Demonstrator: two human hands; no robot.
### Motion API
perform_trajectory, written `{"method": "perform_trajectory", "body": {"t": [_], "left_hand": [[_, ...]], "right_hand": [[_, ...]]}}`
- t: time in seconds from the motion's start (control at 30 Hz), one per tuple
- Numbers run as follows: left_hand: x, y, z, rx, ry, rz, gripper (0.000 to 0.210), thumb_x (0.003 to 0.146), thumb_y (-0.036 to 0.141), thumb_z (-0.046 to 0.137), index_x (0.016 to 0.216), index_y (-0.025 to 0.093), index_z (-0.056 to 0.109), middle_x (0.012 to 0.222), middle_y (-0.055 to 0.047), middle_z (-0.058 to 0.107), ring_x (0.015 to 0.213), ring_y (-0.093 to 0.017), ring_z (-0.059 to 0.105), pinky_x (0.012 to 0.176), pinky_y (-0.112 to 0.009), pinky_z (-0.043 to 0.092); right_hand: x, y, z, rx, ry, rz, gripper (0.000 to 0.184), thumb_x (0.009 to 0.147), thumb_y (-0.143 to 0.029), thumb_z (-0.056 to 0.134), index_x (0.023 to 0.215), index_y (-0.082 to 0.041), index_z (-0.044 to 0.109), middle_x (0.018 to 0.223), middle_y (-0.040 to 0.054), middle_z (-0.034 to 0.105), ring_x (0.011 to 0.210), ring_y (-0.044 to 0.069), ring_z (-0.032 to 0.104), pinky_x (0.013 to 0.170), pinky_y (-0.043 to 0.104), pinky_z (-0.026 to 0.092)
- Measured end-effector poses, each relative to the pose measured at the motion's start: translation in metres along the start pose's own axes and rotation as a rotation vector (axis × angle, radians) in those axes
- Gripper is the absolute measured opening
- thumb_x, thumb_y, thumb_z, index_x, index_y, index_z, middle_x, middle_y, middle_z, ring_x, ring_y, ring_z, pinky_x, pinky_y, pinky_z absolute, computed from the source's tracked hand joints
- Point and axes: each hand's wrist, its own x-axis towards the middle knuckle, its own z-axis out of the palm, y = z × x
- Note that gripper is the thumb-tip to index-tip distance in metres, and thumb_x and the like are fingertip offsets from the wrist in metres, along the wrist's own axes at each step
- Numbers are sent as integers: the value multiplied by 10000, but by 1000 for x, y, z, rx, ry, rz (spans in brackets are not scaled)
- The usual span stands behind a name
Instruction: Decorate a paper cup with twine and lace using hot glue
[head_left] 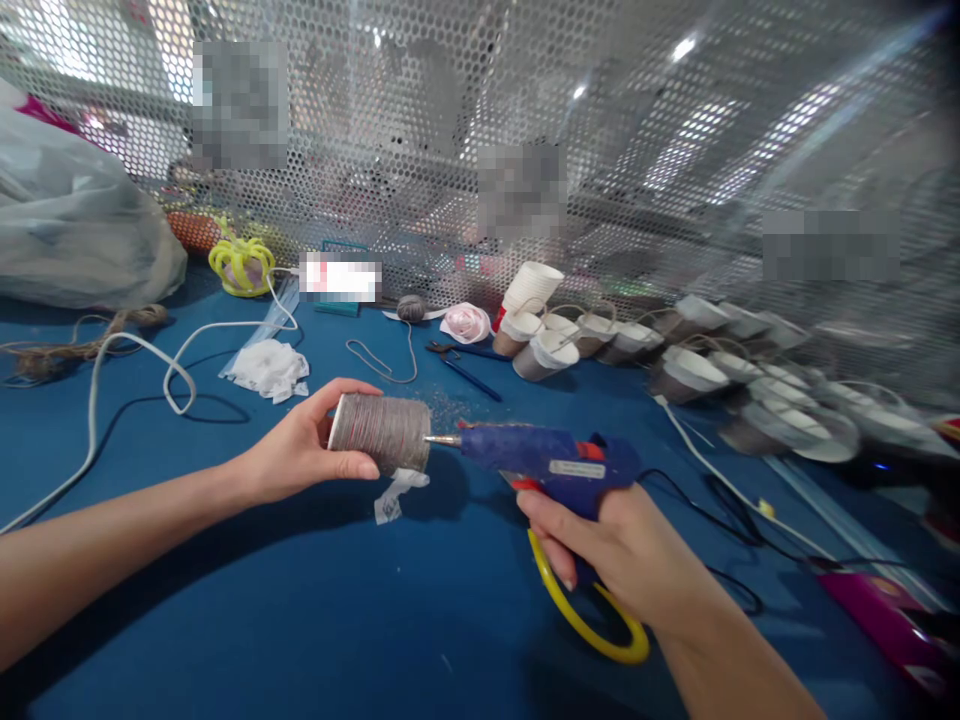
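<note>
My left hand (pixel 319 445) is closed around a paper cup (pixel 379 432) wound with grey yarn, which lies on its side above the table. From the cup's lower right edge hangs a short strip of white lace (pixel 400 495). A blue glue gun (pixel 544 458) is gripped in my right hand (pixel 607 545), its metal tip at or very near the wrapped cup's right end. Below the same hand shows a yellow loop (pixel 600 640), which looks like a scissors handle; the rest of it is hidden.
White lace (pixel 270 370) lies in a pile at left, near a white cable (pixel 184 350). Behind are a pink fabric rose (pixel 465 323), pliers (pixel 444 350) and a ball of grey yarn (pixel 411 308). Several wrapped cups (pixel 690 375) stand at right before a perforated metal screen (pixel 420 130).
</note>
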Motion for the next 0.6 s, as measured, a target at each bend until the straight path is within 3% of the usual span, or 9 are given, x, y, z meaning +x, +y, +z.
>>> {"method": "perform_trajectory", "body": {"t": [0.2, 0.43, 0.6], "left_hand": [[-1, 2, 2, -20, -11, -11, 601, 596, 286, 774, 1075, 203, 422, 811, 8, 573, 701, -129, 557, 649, -248, 463], [-3, 6, 6, -30, -31, -49, 592, 585, 275, 779, 1056, 202, 427, 809, -3, 576, 713, -146, 557, 637, -251, 460], [-1, 6, 6, -66, 5, -77, 593, 580, 323, 779, 1046, 191, 437, 801, 6, 559, 698, -133, 536, 642, -249, 445]], "right_hand": [[2, 2, 0, 7, -32, -10, 405, 797, -458, 546, 498, -194, 474, 363, -43, 448, 356, 76, 414, 415, 219, 383], [4, 6, 5, 109, 4, -3, 335, 802, -437, 554, 598, -172, 545, 346, -47, 452, 331, 76, 391, 380, 222, 339], [2, 6, 5, 2, -9, -31, 318, 794, -445, 558, 614, -183, 563, 356, -46, 462, 362, 93, 438, 460, 237, 421]]}}
